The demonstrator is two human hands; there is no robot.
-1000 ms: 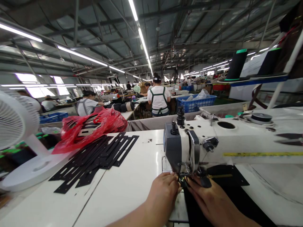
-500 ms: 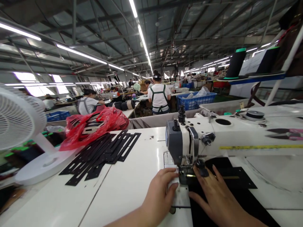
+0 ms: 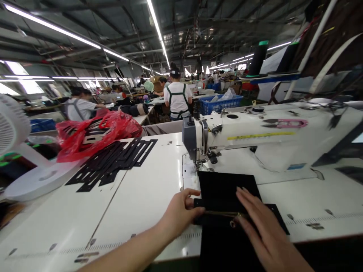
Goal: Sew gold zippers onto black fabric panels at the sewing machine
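A black fabric piece (image 3: 227,185) lies in front of the sewing machine (image 3: 195,141) and hangs toward the table's front edge. Across it sits a black slotted strip (image 3: 221,205) with a zipper-like metallic line in its slot. My left hand (image 3: 178,209) pinches the left end of this strip between thumb and fingers. My right hand (image 3: 261,226) lies over the strip's right part, fingers stretched, thumb beside a small metal pull (image 3: 233,223). The machine's needle area is just behind the fabric.
Black slotted strips (image 3: 113,162) are piled on the white table (image 3: 147,192) at left, beside a red plastic bag (image 3: 99,130) and a white fan (image 3: 31,166). Pink-handled snips (image 3: 286,123) rest on the machine arm. People (image 3: 177,94) sit beyond.
Both hands and the black pieces have come out from under the needle area toward the front edge. The camera view has shifted right and down. My left hand now grips the strip's end.
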